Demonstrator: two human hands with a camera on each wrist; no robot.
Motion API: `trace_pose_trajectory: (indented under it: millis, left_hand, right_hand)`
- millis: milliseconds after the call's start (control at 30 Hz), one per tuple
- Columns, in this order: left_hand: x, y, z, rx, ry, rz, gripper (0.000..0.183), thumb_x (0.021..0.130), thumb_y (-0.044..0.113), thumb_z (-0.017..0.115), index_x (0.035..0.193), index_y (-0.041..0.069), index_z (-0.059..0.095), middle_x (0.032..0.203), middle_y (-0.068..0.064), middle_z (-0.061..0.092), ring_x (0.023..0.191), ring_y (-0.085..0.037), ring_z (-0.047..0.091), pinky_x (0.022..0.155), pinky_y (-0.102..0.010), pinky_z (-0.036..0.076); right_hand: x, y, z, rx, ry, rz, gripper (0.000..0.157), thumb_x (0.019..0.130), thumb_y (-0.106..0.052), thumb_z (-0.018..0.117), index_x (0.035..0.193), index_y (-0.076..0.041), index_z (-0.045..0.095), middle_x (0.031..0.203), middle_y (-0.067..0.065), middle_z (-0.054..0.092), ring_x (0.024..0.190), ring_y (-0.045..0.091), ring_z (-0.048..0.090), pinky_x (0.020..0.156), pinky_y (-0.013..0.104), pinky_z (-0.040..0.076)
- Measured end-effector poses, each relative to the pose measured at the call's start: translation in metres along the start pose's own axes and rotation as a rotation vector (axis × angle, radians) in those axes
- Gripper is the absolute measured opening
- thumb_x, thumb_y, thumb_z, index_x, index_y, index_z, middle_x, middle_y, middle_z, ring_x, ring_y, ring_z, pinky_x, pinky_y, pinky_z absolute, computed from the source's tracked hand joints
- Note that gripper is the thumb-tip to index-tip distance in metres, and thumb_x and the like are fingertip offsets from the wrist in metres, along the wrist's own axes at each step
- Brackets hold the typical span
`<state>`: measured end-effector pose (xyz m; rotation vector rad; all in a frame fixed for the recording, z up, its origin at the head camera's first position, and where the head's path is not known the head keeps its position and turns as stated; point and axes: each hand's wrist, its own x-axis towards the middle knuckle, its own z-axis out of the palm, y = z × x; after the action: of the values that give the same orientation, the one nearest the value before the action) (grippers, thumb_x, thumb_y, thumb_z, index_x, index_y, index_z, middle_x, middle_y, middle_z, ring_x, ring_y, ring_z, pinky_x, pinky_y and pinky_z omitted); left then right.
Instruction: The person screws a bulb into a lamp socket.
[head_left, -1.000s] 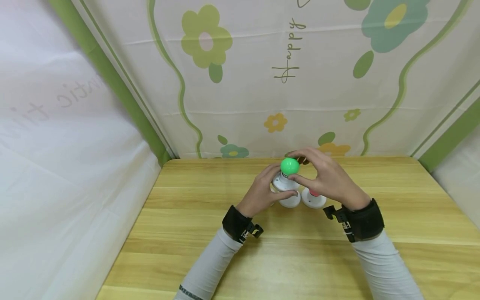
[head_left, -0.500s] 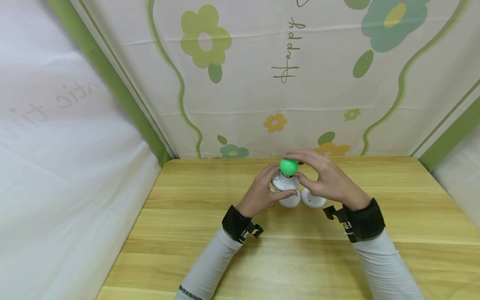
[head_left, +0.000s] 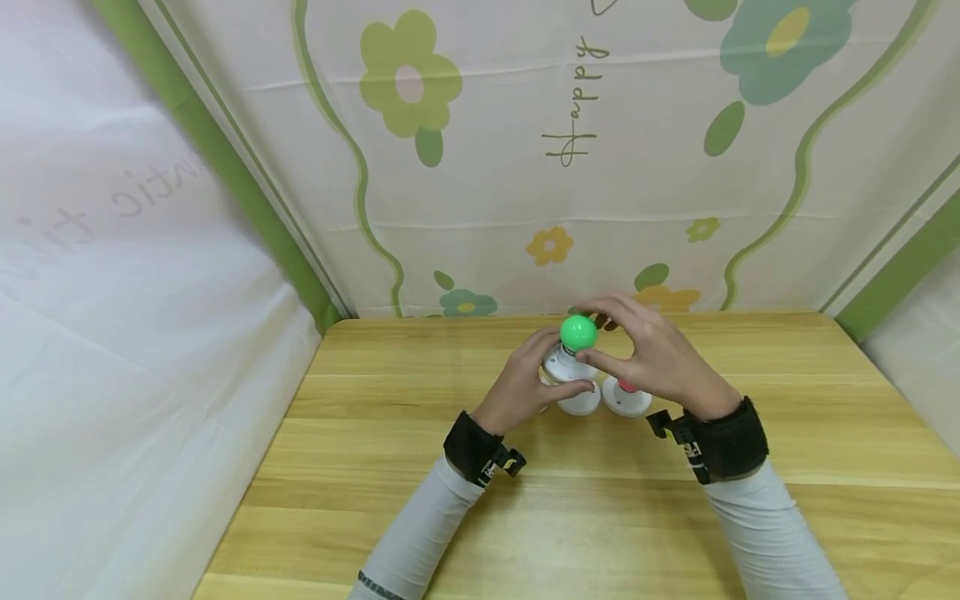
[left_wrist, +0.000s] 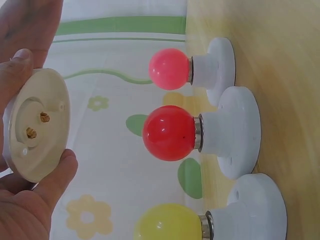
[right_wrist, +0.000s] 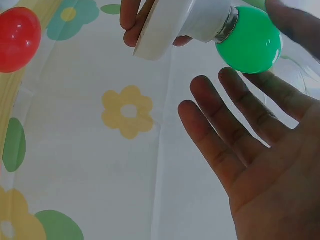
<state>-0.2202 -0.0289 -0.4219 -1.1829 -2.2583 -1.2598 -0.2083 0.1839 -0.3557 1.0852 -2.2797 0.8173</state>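
Observation:
My left hand [head_left: 517,383] grips a white lamp holder [head_left: 564,365] by its round base, up off the table. The left wrist view shows the hollow underside of this lamp holder [left_wrist: 42,122], with two brass terminals inside. A green light bulb [head_left: 578,333] sits in its socket, with the metal collar showing just below the glass. My right hand [head_left: 660,354] pinches the bulb between thumb and index finger. Its other fingers [right_wrist: 215,130] spread away from the glass in the right wrist view.
Three more white lamp holders stand on the wooden table [head_left: 585,517], bearing a pink bulb [left_wrist: 170,69], a red bulb [left_wrist: 169,133] and a yellow bulb [left_wrist: 170,225]. They stand in a row below the raised one. A flowered cloth [head_left: 480,167] hangs behind the table.
My right thumb and fingers have shifted round the green bulb and back, the thumb now again at its near lower side. The left hand and lamp holder stay in place.

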Motion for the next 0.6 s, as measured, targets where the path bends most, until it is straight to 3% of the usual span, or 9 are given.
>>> trace_pose_trajectory:
  millis: [133, 233, 367, 600]
  left_hand:
    - [-0.0001, -0.0004, 0.0004, 0.011, -0.001, -0.011, 0.068, 0.082, 0.041, 0.074, 0.140, 0.021, 0.045, 0.133, 0.004, 0.048, 0.115, -0.005, 0.048, 0.093, -0.023, 0.048]
    - [0.0000, -0.0009, 0.0005, 0.010, -0.004, -0.013, 0.068, 0.083, 0.041, 0.074, 0.141, 0.021, 0.044, 0.134, 0.004, 0.048, 0.116, -0.005, 0.048, 0.093, -0.023, 0.048]
    - [-0.0001, -0.0016, 0.0009, -0.006, -0.006, -0.006, 0.069, 0.083, 0.040, 0.074, 0.142, 0.022, 0.043, 0.134, 0.005, 0.048, 0.115, -0.005, 0.048, 0.093, -0.023, 0.048]
    - [-0.0008, -0.0020, 0.0017, -0.010, -0.006, 0.001, 0.066, 0.083, 0.039, 0.074, 0.140, 0.022, 0.045, 0.133, 0.006, 0.048, 0.113, -0.005, 0.048, 0.090, -0.021, 0.049]
  right_hand:
    - [-0.0009, 0.0016, -0.0003, 0.047, -0.029, -0.009, 0.065, 0.082, -0.019, 0.076, 0.140, -0.012, 0.048, 0.135, 0.004, 0.052, 0.106, 0.014, 0.055, 0.083, 0.040, 0.053]
    - [-0.0013, 0.0012, -0.0006, 0.089, -0.049, -0.016, 0.061, 0.084, -0.011, 0.070, 0.141, -0.013, 0.048, 0.139, 0.003, 0.051, 0.112, 0.016, 0.054, 0.087, 0.041, 0.052]
    - [-0.0015, 0.0006, 0.0001, 0.090, -0.048, -0.027, 0.052, 0.086, -0.008, 0.068, 0.136, -0.014, 0.054, 0.134, 0.001, 0.055, 0.112, 0.014, 0.054, 0.087, 0.039, 0.052]
    - [0.0012, -0.0012, 0.0009, 0.057, 0.007, -0.041, 0.052, 0.078, -0.015, 0.080, 0.126, -0.013, 0.060, 0.121, -0.001, 0.061, 0.100, 0.010, 0.057, 0.078, 0.037, 0.054]
